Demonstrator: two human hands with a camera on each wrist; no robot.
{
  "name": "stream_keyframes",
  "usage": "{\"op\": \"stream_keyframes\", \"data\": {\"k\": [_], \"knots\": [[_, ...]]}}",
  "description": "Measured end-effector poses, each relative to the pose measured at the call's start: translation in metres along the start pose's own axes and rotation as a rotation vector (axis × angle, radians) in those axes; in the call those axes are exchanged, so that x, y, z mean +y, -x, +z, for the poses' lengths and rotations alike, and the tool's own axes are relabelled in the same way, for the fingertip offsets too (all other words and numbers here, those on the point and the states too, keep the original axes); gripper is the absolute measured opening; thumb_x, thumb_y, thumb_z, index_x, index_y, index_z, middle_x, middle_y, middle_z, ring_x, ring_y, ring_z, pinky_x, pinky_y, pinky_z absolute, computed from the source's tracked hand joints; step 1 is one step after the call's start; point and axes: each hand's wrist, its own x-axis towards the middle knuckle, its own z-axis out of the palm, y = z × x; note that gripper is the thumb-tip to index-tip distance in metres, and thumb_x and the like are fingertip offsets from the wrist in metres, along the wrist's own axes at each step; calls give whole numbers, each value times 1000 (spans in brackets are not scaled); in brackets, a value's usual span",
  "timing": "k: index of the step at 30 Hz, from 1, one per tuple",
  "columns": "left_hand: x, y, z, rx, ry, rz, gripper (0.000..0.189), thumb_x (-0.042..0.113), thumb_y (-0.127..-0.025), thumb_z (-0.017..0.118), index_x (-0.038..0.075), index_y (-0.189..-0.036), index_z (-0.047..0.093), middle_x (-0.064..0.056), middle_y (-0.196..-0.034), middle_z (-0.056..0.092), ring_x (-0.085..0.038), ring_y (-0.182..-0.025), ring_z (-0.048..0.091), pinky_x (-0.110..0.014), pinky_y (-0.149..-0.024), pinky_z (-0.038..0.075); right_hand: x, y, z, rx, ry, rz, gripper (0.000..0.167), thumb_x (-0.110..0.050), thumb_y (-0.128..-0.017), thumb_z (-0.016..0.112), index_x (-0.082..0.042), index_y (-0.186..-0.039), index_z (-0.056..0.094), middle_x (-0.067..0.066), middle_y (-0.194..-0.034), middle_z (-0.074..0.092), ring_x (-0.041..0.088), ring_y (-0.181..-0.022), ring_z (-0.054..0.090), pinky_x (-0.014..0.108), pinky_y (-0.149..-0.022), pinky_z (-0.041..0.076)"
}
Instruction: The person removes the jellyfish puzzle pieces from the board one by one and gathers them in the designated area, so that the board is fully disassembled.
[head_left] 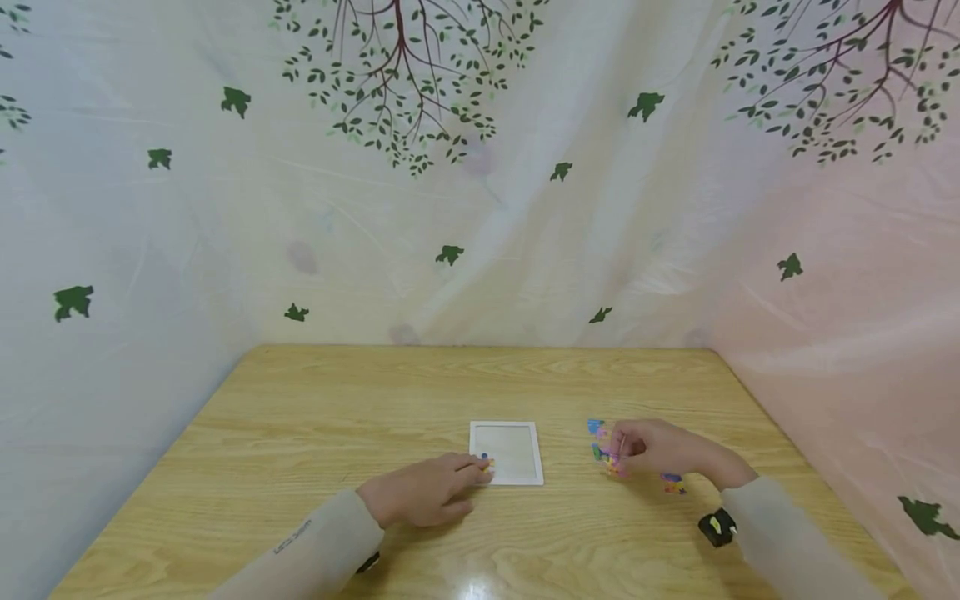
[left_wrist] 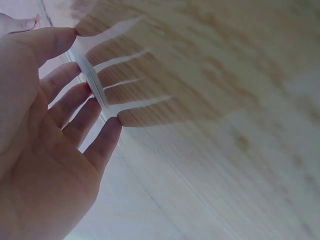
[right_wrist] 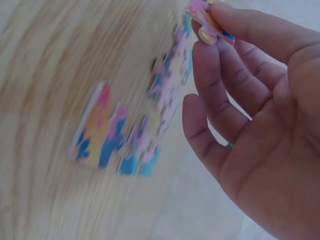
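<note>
Between thumb and fingers, my right hand [head_left: 660,447] pinches a small jigsaw puzzle piece [right_wrist: 201,12], pink and yellow with a bit of blue. Below and around that hand lie several loose puzzle pieces [right_wrist: 97,132] in pink, blue and yellow; the hand hides some of them in the head view. My left hand [head_left: 423,492] rests with extended fingers at the lower left of a white puzzle frame [head_left: 538,457]. Beside those fingertips, a colourful piece [head_left: 486,462] lies inside the frame's lower left corner. In the left wrist view, the fingertips touch the frame's edge [left_wrist: 95,82].
The wooden table [head_left: 337,392] reaches back to a pale curtain [head_left: 360,250] printed with leaves and branches. One small group of pieces [head_left: 672,483] lies under the right wrist, nearer the front. Black wrist devices [head_left: 717,527] hang below the sleeves.
</note>
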Motion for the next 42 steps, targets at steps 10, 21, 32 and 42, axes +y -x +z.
{"op": "stream_keyframes", "data": {"k": [10, 21, 32, 42], "knots": [[0, 0, -1, -18, 14, -29, 50, 23, -107, 56, 8, -154, 46, -6, -161, 41, -23, -147, 39, -35, -119, 34, 12, 20, -2, -49, -84, 61, 12, -8, -98, 67, 0, -102, 59, 6, -84, 70, 12, -66, 60, 25, -55, 50], [-1, -1, 0, -17, 27, -37, 50, 23, -107, 56, 8, -154, 46, -6, -161, 40, -24, -147, 38, -36, -119, 34, 17, 20, 0, -35, -76, 78, 10, -7, -97, 70, -1, -100, 63, 3, -83, 65, 9, -67, 57, 22, -60, 49], [-1, -1, 0, -13, 8, -35, 49, 23, -107, 56, 8, -153, 47, -6, -161, 41, -24, -147, 39, -36, -119, 34, 16, 20, 3, -28, -87, 106, 12, -8, -97, 69, 1, -101, 63, 4, -83, 61, 8, -68, 54, 22, -61, 47], [-1, 1, 0, 16, -13, -1, 48, 21, -106, 57, 6, -151, 50, -9, -158, 45, -25, -144, 43, -36, -118, 36, 12, 16, 0, -16, -32, 41, 11, -6, -97, 68, 0, -102, 61, 1, -84, 56, 6, -68, 53, 21, -59, 46]]}}
